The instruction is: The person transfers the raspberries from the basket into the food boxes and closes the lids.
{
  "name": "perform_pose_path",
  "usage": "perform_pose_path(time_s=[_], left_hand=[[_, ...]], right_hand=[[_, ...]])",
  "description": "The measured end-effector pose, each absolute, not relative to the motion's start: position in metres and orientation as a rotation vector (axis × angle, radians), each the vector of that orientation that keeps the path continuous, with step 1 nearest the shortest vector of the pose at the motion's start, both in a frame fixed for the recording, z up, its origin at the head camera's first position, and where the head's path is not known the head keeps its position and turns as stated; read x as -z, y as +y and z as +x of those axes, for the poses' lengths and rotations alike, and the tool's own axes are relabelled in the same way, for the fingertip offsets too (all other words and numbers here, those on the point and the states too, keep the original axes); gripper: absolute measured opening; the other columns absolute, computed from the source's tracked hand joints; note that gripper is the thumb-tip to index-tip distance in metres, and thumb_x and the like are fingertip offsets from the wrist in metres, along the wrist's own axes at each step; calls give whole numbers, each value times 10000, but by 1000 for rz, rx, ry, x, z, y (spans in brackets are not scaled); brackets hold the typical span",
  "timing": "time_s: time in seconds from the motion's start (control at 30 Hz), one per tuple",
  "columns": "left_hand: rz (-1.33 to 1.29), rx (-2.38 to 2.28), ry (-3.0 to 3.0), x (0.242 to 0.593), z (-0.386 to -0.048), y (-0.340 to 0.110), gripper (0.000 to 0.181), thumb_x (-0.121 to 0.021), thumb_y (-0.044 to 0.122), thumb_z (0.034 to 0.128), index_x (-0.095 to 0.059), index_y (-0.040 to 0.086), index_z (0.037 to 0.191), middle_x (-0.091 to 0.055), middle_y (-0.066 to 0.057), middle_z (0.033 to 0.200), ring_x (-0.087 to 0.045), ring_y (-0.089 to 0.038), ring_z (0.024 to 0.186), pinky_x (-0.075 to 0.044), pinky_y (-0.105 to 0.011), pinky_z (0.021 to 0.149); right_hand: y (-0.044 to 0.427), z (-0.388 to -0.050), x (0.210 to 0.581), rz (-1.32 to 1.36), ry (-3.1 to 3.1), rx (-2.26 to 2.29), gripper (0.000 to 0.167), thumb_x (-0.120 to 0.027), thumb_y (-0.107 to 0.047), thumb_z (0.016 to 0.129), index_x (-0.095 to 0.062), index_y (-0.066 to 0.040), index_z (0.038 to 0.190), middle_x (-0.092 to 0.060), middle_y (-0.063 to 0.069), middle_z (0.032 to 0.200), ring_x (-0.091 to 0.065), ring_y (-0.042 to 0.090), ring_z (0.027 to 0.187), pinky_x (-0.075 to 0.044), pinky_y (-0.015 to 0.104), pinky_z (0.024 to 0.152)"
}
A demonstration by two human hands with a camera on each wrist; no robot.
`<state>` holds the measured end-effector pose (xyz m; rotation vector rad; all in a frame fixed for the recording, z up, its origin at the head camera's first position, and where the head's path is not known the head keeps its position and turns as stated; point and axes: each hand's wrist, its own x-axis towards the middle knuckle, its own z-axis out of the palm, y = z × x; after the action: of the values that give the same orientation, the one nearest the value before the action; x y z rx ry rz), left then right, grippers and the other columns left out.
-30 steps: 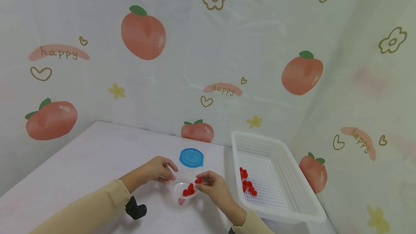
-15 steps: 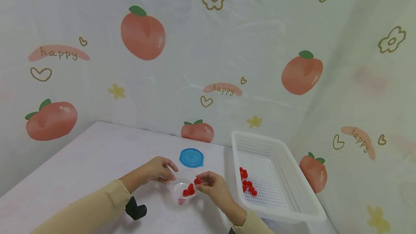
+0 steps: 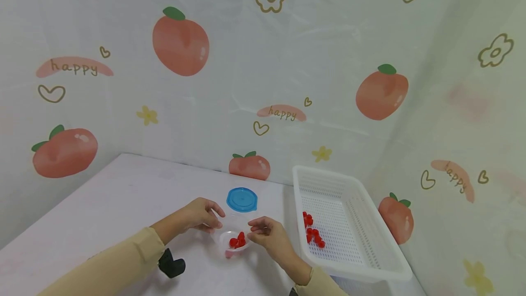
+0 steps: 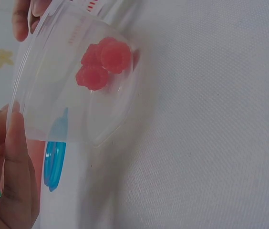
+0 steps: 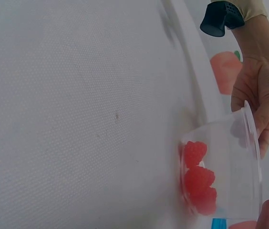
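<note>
Pinching the rim of a clear plastic tub with the left grip, one finger laid along the outside of the wall, another fingertip just behind the lip. Held near the opposite side of the tub's mouth, with the right grip: bent fingers, thumb and fingertips parted by a gap. Too unclear to tell whether brushing the rim there.

Smooth and see-through down the tub's walls, tapering from a thin flared lip to a narrower base. Hard to tell whether resting on the counter or lifted just over it. Containing, low down on the tub's floor, a huddle of raspberries, bright red, bumpy, rounded, touching one another.

Just beyond, lying flat: a glossy blue lid, roundish with slightly angular sides, ringed by a raised edge. Near at the right, in stiff white plastic: a deep rectangular basket with rounded corners and slotted walls and floor, carrying more red raspberries along the side nearest the tub.

Covered, under everything, in pale cloth with a fine dotted weave. Hung behind, a creased white backdrop printed with peaches, hearts, flowers and "happy".
</note>
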<state>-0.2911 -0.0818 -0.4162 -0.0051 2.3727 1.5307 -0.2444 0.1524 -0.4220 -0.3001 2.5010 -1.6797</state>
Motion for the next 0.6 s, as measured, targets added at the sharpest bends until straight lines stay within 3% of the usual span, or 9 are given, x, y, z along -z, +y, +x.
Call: perform_pose_path(time_s=[0.17,0.4,0.6], left_hand=[[-2,-1518,2382,416,-291,-82,254,-774,41,790,-686,26,1027,-613,-107,807,-582,-193,637,-567,-255,606],[-4,-1529,2376,415,-291,-81,251,-774,38,789,-686,24,1023,-615,-108,811,-585,-194,632,-567,-257,604],[12,-1524,2372,415,-291,-82,259,-777,48,789,-686,21,1030,-622,-108,812,-588,-192,632,-566,-254,603]], right_hand=[[153,-241,417,-309,2500,1687,267,-726,-88,854,-658,-26,1105,-654,139,1011,-630,138,822,-578,283,809],[153,-239,410,-332,2480,1698,329,-737,-151,855,-636,6,1126,-644,188,1058,-637,145,834,-571,262,818],[151,-231,391,-409,2466,1703,289,-720,-173,872,-643,-33,1112,-644,182,1061,-640,156,861,-569,244,805]])
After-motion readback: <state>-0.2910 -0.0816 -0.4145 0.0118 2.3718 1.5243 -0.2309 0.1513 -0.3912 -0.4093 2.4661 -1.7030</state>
